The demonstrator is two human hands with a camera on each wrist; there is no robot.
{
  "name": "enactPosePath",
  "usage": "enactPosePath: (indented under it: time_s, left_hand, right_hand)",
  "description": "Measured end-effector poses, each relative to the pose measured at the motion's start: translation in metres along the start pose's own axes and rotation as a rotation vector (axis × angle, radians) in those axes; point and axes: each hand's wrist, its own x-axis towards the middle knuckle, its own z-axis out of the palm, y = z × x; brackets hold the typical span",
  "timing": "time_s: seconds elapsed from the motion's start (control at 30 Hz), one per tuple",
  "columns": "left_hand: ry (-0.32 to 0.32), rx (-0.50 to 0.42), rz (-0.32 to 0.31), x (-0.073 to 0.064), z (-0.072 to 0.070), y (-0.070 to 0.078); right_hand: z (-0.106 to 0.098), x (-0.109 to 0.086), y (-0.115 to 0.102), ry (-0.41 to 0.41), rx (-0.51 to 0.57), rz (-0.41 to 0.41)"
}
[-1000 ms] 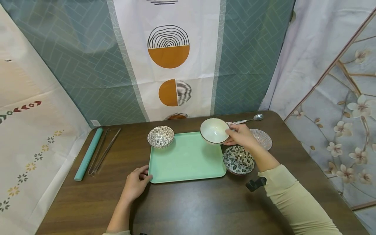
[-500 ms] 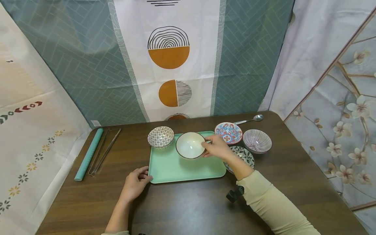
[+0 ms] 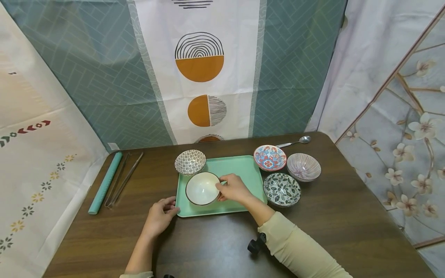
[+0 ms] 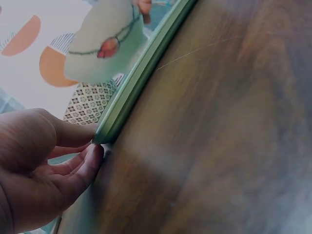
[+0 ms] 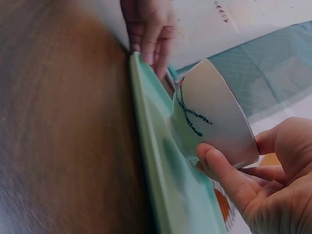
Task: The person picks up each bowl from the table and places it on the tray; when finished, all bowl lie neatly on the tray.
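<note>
I see the white bowl point(image 3: 202, 188) over the left part of the green tray point(image 3: 248, 175); I can't tell if they touch. The right hand point(image 3: 234, 189) pinches the bowl's right side, its fingers a bit apart. The left hand point(image 3: 162, 215) pinches the tray's near left corner. Just behind the white bowl is a brown-and-white bowl point(image 3: 190, 162)

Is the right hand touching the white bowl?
Touching: the right wrist view shows the right hand gripping the white bowl, a fingertip pressed to its outer wall.
</note>
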Motion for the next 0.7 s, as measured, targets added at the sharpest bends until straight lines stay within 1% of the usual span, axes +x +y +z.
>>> enactPosePath:
  time_s: [0.1,0.2,0.33,0.43,0.5,0.57,0.7]
  left_hand:
    - [-0.008,0.006,-0.01,0.0,-0.001,0.0]
    - [-0.015,0.004,-0.014,0.0,-0.002,-0.001]
    - [-0.022,-0.023,-0.016,0.0,-0.002,-0.002]
    - [-0.021,-0.063,-0.02,0.0,-0.002,-0.003]
    - [-0.012,-0.098,-0.025,0.0,-0.002,-0.004]
    - [0.0,-0.134,-0.034,-0.001,-0.001,-0.005]
    - [0.017,-0.178,-0.036,-0.002,0.001,-0.007]
  right_hand:
    - [0.009,0.003,0.005,-0.013,-0.015,-0.011]
    - [0.017,0.005,0.009,-0.02,-0.007,-0.014]
    - [0.026,0.007,0.011,-0.032,0.033,-0.014]
    - [0.03,0.007,0.012,-0.06,0.057,-0.008]
    - [0.032,0.007,0.014,-0.088,0.078,-0.001]
    - [0.032,0.006,0.015,-0.117,0.076,-0.002]
    - [0.024,0.002,0.014,-0.141,0.01,-0.029]
